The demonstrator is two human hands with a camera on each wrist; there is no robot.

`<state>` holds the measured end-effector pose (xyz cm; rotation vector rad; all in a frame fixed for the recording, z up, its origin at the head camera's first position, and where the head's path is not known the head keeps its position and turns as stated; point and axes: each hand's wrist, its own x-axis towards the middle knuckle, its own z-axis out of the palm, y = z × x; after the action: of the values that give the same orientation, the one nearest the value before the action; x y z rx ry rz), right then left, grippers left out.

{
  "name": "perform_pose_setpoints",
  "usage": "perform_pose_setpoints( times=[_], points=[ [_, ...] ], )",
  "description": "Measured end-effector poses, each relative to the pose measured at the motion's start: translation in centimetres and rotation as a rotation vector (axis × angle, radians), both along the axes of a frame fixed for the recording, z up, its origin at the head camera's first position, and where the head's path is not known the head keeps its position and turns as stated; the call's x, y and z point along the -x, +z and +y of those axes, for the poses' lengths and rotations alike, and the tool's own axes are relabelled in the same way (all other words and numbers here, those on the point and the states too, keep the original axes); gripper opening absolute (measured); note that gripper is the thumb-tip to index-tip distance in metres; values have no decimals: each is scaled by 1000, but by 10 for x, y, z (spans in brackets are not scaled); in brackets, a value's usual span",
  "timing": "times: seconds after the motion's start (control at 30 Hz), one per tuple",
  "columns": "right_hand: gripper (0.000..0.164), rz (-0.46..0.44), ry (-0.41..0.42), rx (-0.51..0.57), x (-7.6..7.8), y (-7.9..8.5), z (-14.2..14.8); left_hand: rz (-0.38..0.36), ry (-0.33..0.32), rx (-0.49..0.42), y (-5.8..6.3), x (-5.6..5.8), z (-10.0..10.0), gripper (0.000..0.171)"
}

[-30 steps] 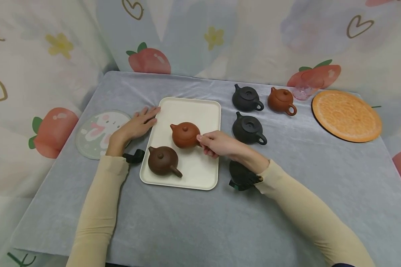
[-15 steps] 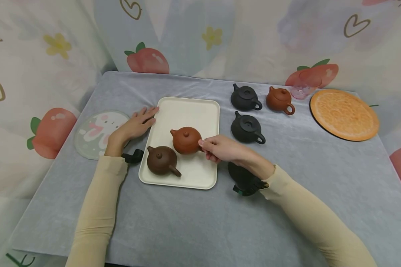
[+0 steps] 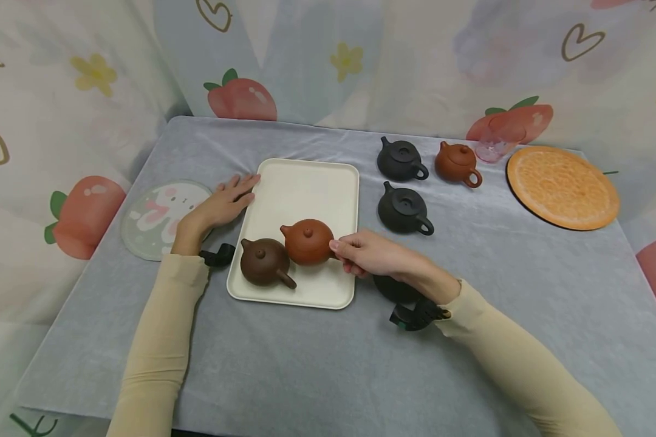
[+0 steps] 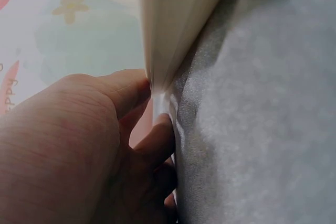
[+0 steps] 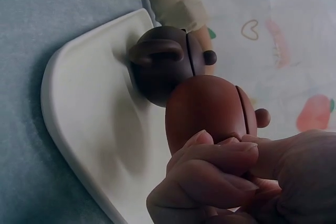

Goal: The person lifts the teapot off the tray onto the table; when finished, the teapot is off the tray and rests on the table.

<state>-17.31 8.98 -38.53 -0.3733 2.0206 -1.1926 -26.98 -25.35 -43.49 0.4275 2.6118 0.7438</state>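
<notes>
We are pinching the handle of a glossy, rounded reddish-brown clay teapot (image 3: 308, 244) with our right hand (image 3: 372, 252), its thumb and fingers clamped on that handle. We are holding the pot upright over the near half of a cream rectangular tray (image 3: 311, 189), its spout pointing left; we are not managing to tell whether its base is touching the tray. A rounded dark-brown clay teapot (image 3: 263, 262) is standing on the tray just beside it, at the near left corner, and we are unable to tell whether the two are touching. Our left hand (image 3: 222, 203) is resting at the tray's left rim, its fingers stretched out and slightly apart, its thumb touching the edge. Right of the tray, a farther black teapot (image 3: 402, 161) and a nearer black teapot (image 3: 404, 209) are standing on the grey cloth (image 3: 290, 364), with a smaller reddish-brown teapot (image 3: 456, 162) beside the farther one. A round pale mat printed with a rabbit (image 3: 155, 233) is lying left of the tray.
</notes>
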Motion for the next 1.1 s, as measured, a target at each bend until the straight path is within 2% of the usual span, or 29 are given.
perform_pose_setpoints(
  times=[0.47,0.73,1.1],
  points=[
    [44,26,70,33,-14,0,16,0,-9,6,0,1,1,58],
    [41,50,94,8,-23,1,22,4,-11,8,-2,1,-1,59],
    [41,71,131,4,-33,2,31,4,-6,4,2,-2,1,58]
  ],
)
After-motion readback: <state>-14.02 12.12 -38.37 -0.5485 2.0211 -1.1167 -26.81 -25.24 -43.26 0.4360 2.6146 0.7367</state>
